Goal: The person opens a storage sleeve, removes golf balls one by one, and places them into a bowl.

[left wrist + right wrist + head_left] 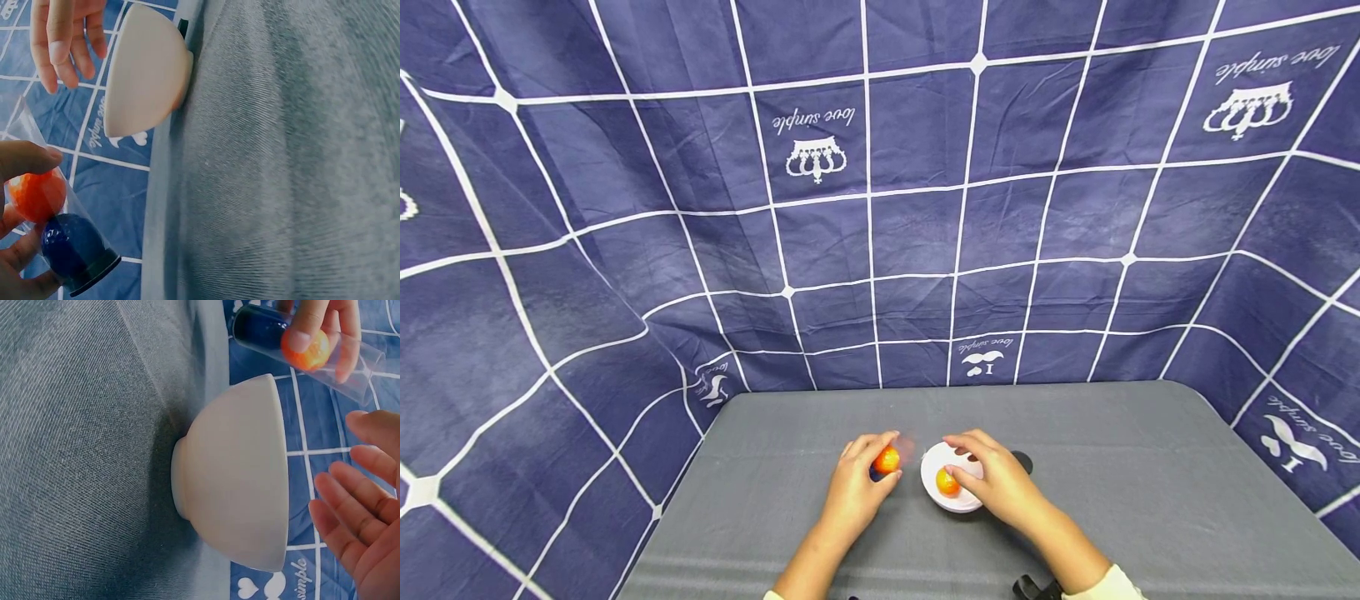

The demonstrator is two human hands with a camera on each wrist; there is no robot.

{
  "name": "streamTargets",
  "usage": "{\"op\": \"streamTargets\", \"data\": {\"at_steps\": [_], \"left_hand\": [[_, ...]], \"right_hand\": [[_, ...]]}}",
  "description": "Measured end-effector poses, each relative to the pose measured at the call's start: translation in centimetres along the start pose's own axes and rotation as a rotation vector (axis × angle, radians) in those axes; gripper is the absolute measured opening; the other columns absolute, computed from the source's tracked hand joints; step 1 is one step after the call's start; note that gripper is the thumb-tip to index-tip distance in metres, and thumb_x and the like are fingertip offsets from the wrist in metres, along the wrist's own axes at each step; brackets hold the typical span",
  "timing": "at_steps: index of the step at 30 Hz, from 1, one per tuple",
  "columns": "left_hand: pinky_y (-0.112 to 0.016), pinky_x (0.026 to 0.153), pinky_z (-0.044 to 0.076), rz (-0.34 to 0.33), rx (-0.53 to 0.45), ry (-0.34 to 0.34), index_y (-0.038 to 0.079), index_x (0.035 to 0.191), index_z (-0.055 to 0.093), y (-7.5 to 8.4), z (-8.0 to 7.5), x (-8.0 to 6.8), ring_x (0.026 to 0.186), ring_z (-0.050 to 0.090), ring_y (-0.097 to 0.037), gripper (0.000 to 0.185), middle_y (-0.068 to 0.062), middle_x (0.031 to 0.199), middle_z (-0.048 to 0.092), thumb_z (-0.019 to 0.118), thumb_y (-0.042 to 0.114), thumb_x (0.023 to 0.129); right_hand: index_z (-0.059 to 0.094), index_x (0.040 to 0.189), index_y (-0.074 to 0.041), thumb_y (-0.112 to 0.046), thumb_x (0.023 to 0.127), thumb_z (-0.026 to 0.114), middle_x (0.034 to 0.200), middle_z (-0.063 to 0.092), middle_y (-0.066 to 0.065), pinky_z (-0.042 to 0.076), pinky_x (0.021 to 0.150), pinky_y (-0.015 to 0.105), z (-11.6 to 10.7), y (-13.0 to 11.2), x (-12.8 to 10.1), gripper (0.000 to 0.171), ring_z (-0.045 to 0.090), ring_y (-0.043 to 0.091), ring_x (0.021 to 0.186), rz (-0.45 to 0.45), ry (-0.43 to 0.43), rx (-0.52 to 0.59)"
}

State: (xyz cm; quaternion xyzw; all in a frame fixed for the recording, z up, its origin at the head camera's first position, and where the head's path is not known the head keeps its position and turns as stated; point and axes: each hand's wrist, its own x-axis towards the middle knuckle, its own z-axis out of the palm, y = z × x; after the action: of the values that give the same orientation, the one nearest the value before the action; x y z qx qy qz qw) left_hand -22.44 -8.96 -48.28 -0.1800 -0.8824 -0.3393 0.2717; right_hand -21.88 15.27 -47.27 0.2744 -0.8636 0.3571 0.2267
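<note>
My left hand (859, 479) grips a clear plastic cup (357, 374) with thumb and fingers round its side. Inside the cup, an orange ball (39, 195) like a small orange sits above a shiny dark blue ball (70, 244) at the base. To the right, a white bowl (934, 458) stands upright on the table, with another orange ball (948, 482) lying in it. My right hand (1000, 479) hovers over the bowl's right side, its fingers loosely bent and holding nothing. In the right wrist view those fingers (350, 506) are apart from the bowl's rim.
The grey cloth-covered table (775, 442) runs back to a blue curtain (917, 242) with white lines, which also hangs at both sides. Behind my right hand a black round object (1022, 461) shows partly. A black object (1033, 587) is near my right sleeve.
</note>
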Motion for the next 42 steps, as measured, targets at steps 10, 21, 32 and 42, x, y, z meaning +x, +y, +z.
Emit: {"op": "streamTargets", "data": {"at_steps": [10, 21, 32, 42], "left_hand": [[-0.039, 0.090, 0.048, 0.110, 0.135, 0.016, 0.028, 0.122, 0.073, 0.7, -0.3, 0.4, 0.102, 0.062, -0.019, 0.060, 0.004, 0.107, 0.068, 0.092, 0.013, 0.067], [-0.046, 0.098, 0.045, 0.248, 0.247, 0.066, 0.026, 0.119, 0.073, 1.1, -0.4, 0.6, 0.106, 0.060, -0.023, 0.059, 0.002, 0.107, 0.066, 0.091, 0.010, 0.065], [-0.045, 0.099, 0.042, 0.321, 0.318, 0.059, 0.027, 0.119, 0.073, 1.4, -0.4, 0.7, 0.106, 0.059, -0.023, 0.059, 0.003, 0.107, 0.067, 0.087, 0.004, 0.066], [-0.050, 0.101, 0.041, 0.364, 0.352, 0.061, 0.026, 0.117, 0.073, 1.4, -0.3, 0.7, 0.106, 0.059, -0.026, 0.055, 0.000, 0.107, 0.068, 0.086, 0.005, 0.068]], "right_hand": [[0.067, 0.127, -0.008, -0.014, 0.084, 0.081, 0.113, 0.071, 0.008, 0.059, 0.082, 0.032, 0.0, -0.4, 0.0, 0.045, 0.070, 0.019, 0.092, -0.016, -0.001, 0.097], [0.065, 0.129, -0.006, -0.012, 0.088, 0.078, 0.116, 0.069, 0.014, 0.059, 0.081, 0.030, 0.2, -0.8, 0.0, 0.043, 0.071, 0.024, 0.092, -0.036, -0.009, 0.216], [0.064, 0.128, -0.007, -0.010, 0.090, 0.075, 0.119, 0.068, 0.017, 0.061, 0.081, 0.033, 0.9, -1.1, -0.3, 0.040, 0.074, 0.026, 0.096, 0.045, -0.030, 0.356], [0.066, 0.125, -0.008, -0.009, 0.087, 0.078, 0.117, 0.069, 0.018, 0.061, 0.081, 0.029, 1.6, -1.7, -0.3, 0.040, 0.075, 0.021, 0.095, 0.177, -0.003, 0.408]]}}
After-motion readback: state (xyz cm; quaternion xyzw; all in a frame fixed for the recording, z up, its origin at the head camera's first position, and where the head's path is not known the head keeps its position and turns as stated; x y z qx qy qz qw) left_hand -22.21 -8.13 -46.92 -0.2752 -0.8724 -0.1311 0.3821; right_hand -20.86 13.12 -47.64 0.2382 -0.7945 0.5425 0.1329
